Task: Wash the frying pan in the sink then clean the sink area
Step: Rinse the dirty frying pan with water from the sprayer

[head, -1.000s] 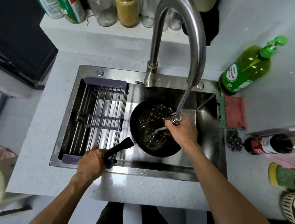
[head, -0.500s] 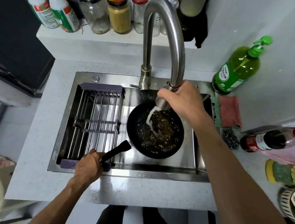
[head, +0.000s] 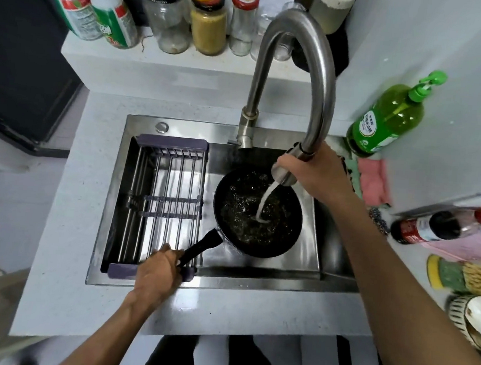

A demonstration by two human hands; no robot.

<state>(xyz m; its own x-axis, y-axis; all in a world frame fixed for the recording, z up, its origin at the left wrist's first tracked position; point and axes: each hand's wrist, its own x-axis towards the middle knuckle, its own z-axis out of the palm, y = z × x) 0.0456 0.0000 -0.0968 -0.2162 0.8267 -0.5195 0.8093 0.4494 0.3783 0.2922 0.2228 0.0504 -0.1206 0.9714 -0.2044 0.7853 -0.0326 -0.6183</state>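
With the left hand (head: 159, 271) gripping the frying pan (head: 257, 212) handle and the right hand (head: 317, 172) clasping the running faucet spray head (head: 288, 168), tilting either could splash greasy water onto the surface (head: 66, 226).

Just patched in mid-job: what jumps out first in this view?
The tall curved faucet dominates the middle; the right hand grips its spray head, sending a white stream into the black frying pan in the sink. The left hand holds the pan's handle beside the drying rack. A green soap bottle stands at the right.
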